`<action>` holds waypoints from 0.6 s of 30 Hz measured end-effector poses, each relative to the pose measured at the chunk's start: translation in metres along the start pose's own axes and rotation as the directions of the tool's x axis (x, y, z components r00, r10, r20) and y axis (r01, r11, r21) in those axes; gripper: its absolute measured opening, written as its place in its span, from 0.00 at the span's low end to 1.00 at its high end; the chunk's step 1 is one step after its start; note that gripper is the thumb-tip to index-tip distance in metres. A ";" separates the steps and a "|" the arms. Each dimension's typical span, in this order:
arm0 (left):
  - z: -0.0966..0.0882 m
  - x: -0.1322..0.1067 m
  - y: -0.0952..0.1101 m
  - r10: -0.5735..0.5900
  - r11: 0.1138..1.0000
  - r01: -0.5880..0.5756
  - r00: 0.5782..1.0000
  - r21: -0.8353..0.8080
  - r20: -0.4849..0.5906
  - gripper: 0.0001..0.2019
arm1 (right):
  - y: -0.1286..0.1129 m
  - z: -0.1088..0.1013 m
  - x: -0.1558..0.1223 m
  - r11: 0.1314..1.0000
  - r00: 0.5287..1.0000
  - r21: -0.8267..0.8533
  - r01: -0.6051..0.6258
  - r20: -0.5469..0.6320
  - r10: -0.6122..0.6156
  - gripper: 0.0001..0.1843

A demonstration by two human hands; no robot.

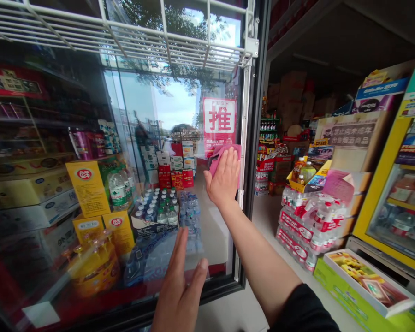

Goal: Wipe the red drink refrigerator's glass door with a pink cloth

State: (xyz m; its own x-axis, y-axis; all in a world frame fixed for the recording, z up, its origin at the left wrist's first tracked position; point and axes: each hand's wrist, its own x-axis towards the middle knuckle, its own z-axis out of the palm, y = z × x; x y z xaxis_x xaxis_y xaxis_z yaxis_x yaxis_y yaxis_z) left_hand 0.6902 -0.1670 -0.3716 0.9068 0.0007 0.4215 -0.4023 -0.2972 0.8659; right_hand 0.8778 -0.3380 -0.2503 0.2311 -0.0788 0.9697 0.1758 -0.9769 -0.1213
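Observation:
My right hand (224, 179) presses a pink cloth (217, 157) flat against the glass door (152, 152), just below a red and white sign (219, 119) stuck on the pane. Its fingers lie stretched over the cloth. My left hand (180, 286) rests open with the palm on the lower part of the same glass, fingers spread upward. The door's dark frame (251, 152) runs down just right of my right hand.
Behind the glass stand yellow cartons (88, 188), packs of water bottles (155, 210) and orange drink bottles (93, 265). A white wire rack (124, 37) hangs overhead. Right of the door are shrink-wrapped bottle packs (307, 221), a green box (363, 286) and a yellow cooler (397, 184).

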 end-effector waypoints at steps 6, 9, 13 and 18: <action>-0.005 -0.003 -0.004 -0.024 1.000 0.024 0.999 -0.011 0.024 0.37 | 0.010 0.010 -0.050 0.999 0.999 -0.022 0.037 -0.019 -0.038 0.51; -0.015 -0.005 -0.004 -0.017 1.000 0.016 0.996 -0.015 -0.084 0.35 | 0.007 0.013 -0.051 0.999 0.999 -0.028 0.018 -0.034 -0.019 0.50; -0.042 -0.013 0.000 -0.029 1.000 0.029 0.972 -0.002 -0.234 0.34 | -0.008 0.012 -0.046 0.997 0.991 -0.034 -0.075 -0.110 0.070 0.47; -0.094 -0.028 -0.007 0.007 0.997 0.009 0.975 0.073 -0.223 0.40 | -0.022 0.008 -0.039 0.973 0.982 0.230 -0.024 -0.179 0.066 0.45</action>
State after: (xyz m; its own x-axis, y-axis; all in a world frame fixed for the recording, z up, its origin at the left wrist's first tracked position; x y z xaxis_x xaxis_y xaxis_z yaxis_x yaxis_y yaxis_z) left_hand 0.6565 -0.0752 -0.3644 0.8532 0.2111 0.4770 -0.3834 -0.3663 0.8478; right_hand 0.8727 -0.3119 -0.2866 0.0676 -0.1776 0.9818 0.3853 -0.9031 -0.1899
